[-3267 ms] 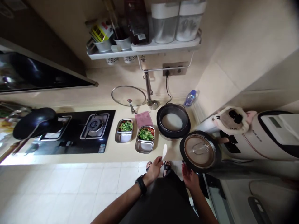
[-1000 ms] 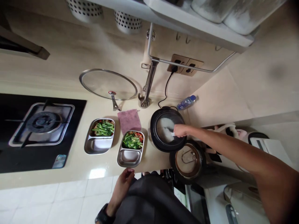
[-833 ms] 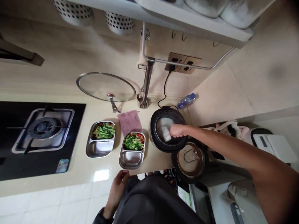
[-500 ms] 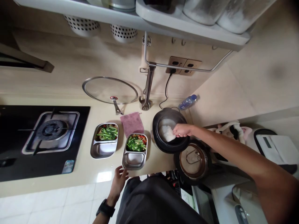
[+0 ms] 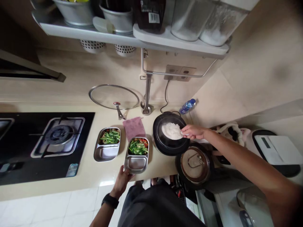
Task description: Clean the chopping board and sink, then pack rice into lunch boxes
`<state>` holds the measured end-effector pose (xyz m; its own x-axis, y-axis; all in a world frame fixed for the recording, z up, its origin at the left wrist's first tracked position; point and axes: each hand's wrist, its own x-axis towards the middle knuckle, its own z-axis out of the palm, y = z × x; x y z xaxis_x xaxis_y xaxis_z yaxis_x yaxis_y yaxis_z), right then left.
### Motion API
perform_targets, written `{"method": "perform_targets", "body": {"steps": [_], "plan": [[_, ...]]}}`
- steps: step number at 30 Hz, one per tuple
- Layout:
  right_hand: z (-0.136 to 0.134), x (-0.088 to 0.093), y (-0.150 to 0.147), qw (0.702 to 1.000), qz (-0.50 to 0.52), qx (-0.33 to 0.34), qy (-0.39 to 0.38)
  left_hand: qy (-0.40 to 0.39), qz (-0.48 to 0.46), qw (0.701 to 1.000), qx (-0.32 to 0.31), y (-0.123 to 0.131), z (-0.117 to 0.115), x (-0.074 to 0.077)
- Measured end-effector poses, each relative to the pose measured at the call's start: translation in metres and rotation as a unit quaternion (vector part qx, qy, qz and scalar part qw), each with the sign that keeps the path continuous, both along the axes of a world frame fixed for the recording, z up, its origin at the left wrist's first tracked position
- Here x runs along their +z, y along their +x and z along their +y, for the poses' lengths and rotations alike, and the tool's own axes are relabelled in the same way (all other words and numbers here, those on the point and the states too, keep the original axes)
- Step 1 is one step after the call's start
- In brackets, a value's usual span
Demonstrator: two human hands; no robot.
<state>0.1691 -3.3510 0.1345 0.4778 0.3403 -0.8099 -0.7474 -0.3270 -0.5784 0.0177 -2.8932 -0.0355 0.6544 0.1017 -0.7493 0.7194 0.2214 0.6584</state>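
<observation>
My right hand (image 5: 193,131) is closed on the handle of a white rice paddle, which carries a heap of white rice (image 5: 172,130) above the black rice cooker pot (image 5: 169,145). My left hand (image 5: 123,179), with a black watch on the wrist, touches the near end of a steel two-compartment tray (image 5: 136,154). Green and red vegetables fill that tray's far compartment, while the near compartment holds nothing. A second steel tray (image 5: 107,148) with green vegetables lies to the left of it.
The cooker's open lid (image 5: 195,165) hangs off the counter's front right. A pink cloth (image 5: 134,127), a glass lid (image 5: 114,97), a ladle (image 5: 146,96) and a water bottle (image 5: 187,106) stand behind. The gas hob (image 5: 47,142) lies left; a shelf (image 5: 132,36) overhangs.
My right hand has lifted the paddle out of the pot with a heap of rice on it. My left hand has moved up from my side to the near tray's edge.
</observation>
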Motion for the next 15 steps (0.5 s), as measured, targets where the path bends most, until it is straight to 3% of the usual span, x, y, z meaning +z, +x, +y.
{"method": "perform_targets", "body": {"steps": [7,15], "plan": [[-0.002,-0.007,-0.001,0.995,-0.076,-0.015,-0.063,0.0,0.05,0.999,0.006,0.015,-0.001,0.045],[0.001,0.002,-0.018,0.99,-0.116,-0.005,-0.086,-0.022,-0.012,0.999,0.031,0.011,0.0,0.068]]}}
